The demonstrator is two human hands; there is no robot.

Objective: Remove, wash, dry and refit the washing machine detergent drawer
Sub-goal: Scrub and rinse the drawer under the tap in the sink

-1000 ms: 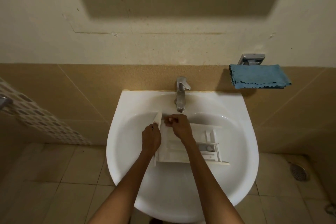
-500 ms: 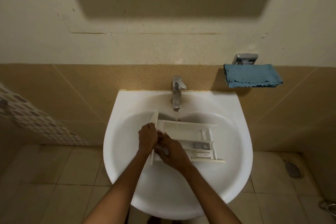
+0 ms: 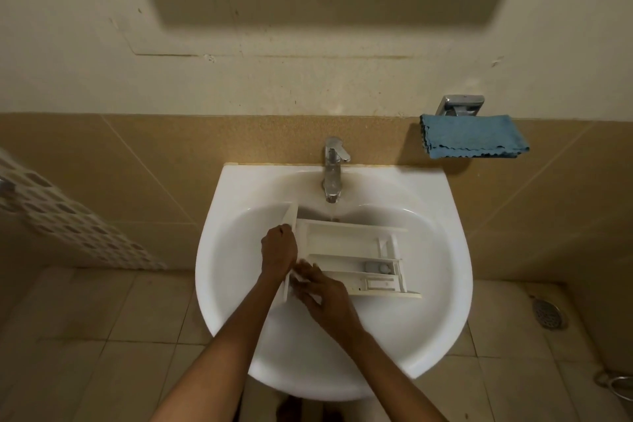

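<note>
With L hand (image 3: 279, 248) grip curled on detergent drawer (image 3: 342, 243) front and R hand (image 3: 325, 295) grip open, fingers (image 3: 305, 276) on its near corner, angle it under tap (image 3: 332, 168) stream, scrub each compt.

Right hand (image 3: 322, 298) fingertips blurred; drawer (image 3: 342, 243) near-left corner hidden beneath.

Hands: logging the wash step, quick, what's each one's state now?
Left hand: grips the front panel of the detergent drawer.
Right hand: open, blurred, touching the drawer's near corner.
</note>
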